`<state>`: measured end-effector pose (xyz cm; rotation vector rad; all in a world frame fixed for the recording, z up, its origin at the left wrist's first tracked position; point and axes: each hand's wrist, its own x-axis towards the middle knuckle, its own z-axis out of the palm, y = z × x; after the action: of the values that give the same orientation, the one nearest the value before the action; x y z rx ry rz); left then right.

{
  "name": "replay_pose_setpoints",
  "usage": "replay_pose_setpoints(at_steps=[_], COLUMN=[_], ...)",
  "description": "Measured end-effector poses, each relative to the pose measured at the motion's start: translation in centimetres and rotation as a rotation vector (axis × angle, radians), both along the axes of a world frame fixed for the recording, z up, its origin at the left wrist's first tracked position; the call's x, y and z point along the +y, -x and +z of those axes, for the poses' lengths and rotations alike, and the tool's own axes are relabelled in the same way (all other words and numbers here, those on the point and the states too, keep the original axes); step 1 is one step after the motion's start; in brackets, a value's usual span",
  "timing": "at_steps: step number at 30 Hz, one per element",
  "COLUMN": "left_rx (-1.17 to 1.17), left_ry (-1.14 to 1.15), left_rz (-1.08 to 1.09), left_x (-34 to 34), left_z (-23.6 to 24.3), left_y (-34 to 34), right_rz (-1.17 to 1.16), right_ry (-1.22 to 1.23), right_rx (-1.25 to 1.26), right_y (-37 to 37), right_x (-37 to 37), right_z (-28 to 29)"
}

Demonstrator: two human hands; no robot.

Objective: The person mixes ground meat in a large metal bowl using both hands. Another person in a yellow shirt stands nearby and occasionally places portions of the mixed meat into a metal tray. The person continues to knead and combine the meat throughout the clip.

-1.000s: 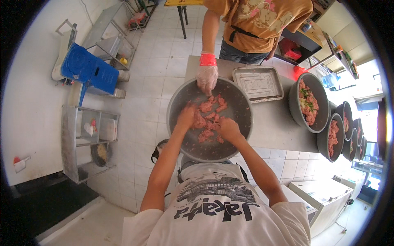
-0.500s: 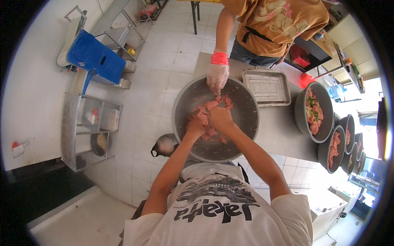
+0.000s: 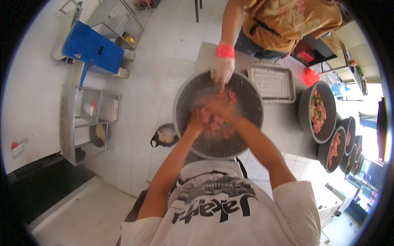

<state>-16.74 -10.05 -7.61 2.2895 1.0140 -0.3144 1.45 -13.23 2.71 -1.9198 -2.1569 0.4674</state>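
Observation:
A large grey bowl [image 3: 188, 145] in front of me holds loose pink minced meat [image 3: 216, 121]. My left hand [image 3: 197, 119] is in the left part of the meat, its fingers curled into it. Beside it, over the middle of the meat, my right hand [image 3: 223, 109] is smeared by motion, so its fingers cannot be made out. At the bowl's far side, a co-worker's gloved hand [image 3: 222, 70] with a red band at the wrist hangs over the rim, fingers pointing down toward the meat.
A rectangular metal tray [image 3: 271, 100] lies right of the bowl on the steel table [image 3: 283, 119]. Several grey bowls of meat stand farther right, the nearest [image 3: 304, 112] with chopped greens. A black bag [image 3: 158, 141] is low on the left. The co-worker [image 3: 283, 24] stands across the table.
My right hand has gone from a sharp fist in the meat to a motion blur. The meat lies more spread out. The co-worker's hand sits slightly farther right and higher in view.

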Motion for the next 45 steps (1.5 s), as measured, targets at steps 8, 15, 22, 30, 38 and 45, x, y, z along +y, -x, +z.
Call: replay_pose_setpoints(at_steps=[8, 15, 22, 30, 38, 45], left_rx=[-0.007, -0.125, -0.184, -0.192, -0.15, -0.24], left_ry=[0.108, 0.088, -0.191, 0.12, 0.271, 0.169], left_rz=[0.073, 0.143, -0.166, -0.009, 0.049, 0.028], left_x=[1.3, 1.4, 1.7, 2.2, 2.9, 3.0], left_z=[7.1, 4.0, -2.1, 4.1, 7.1, 0.6], left_y=[-0.9, -1.4, -0.1, -1.0, -1.6, -1.2], right_rz=[-0.366, -0.34, -0.277, -0.074, -0.4, -0.326], right_ry=[0.392, 0.221, 0.428, 0.571, 0.445, 0.255], right_rx=[0.566, 0.022, 0.015, 0.513, 0.422, 0.082], right_y=[-8.9, -0.6, 2.5, -4.6, -7.7, -0.4], right_x=[-5.7, -2.4, 0.9, -0.7, -4.2, -1.0], right_z=[1.6, 5.8, 4.3, -1.6, 1.4, 3.3])
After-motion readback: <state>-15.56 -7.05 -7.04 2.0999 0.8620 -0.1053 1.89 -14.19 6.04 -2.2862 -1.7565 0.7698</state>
